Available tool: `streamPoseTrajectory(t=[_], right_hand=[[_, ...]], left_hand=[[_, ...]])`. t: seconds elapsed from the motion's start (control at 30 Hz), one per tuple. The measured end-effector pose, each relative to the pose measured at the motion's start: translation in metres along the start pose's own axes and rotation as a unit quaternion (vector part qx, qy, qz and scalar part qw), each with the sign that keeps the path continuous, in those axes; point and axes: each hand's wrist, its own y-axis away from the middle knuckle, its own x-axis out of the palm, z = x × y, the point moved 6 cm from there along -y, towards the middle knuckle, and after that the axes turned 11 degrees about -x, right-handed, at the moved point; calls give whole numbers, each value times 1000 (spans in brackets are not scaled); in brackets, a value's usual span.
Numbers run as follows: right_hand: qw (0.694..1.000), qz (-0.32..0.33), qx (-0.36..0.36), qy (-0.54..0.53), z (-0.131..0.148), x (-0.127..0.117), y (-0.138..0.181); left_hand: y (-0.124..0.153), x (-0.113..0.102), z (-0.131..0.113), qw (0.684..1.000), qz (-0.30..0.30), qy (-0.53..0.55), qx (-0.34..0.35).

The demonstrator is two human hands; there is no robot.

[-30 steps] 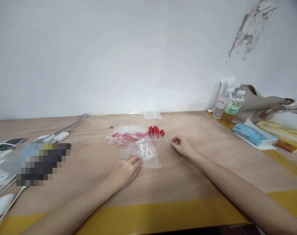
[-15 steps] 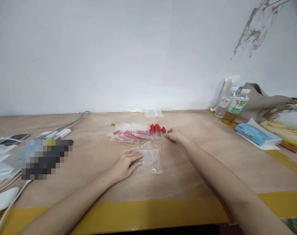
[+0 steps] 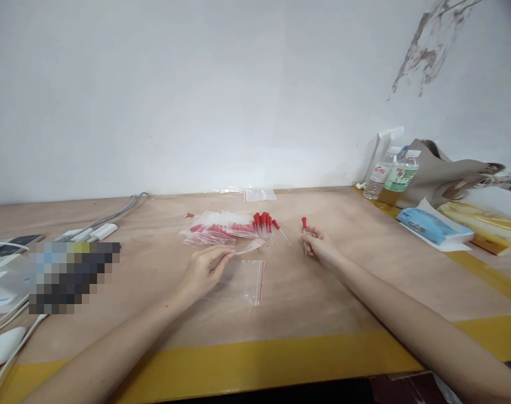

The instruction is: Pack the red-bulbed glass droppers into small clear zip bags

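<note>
My right hand (image 3: 321, 248) pinches a glass dropper (image 3: 304, 223) upright, its red rubber bulb on top. Between the thumb and fingers of my left hand (image 3: 205, 270) is the end of a clear zip bag (image 3: 250, 246), lifted off the table. Flat below it lies another clear zip bag (image 3: 252, 282) with a red seal line. Behind my left hand is an overlapping pile of bagged droppers (image 3: 215, 229). Several loose droppers (image 3: 262, 220) lie side by side right of the pile, and a single dropper (image 3: 282, 230) lies slanted next to them.
A small clear bag (image 3: 259, 194) lies near the wall. At right are two bottles (image 3: 400, 177), a blue tissue pack (image 3: 434, 224), a yellow pack (image 3: 482, 224) and a grey bag (image 3: 436, 174). Cables (image 3: 116, 213) and white chargers (image 3: 102, 231) occupy the left side.
My right hand has drawn back to the right from the loose droppers, a dropper now upright in it. My left hand has lifted a zip bag off the one lying flat.
</note>
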Motion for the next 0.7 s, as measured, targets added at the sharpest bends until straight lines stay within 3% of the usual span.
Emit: streamPoseTrajectory(t=[0.1,0.17,0.3,0.47,0.7], right_hand=[[999,-26,-8,-33,-2,-5,2],[998,-38,-7,-50,-3,-8,3],[997,-60,3,-55,2,-10,10],[997,-55,33,-39,10,-3,22],[998,-40,-24,-39,7,11,26]], left_hand=[[0,28,-31,990,34,4,133],[3,56,-43,973,126,-24,193],[11,94,-36,926,300,-102,207],[15,77,-11,920,331,-140,156],[20,46,-2,911,358,-146,147]])
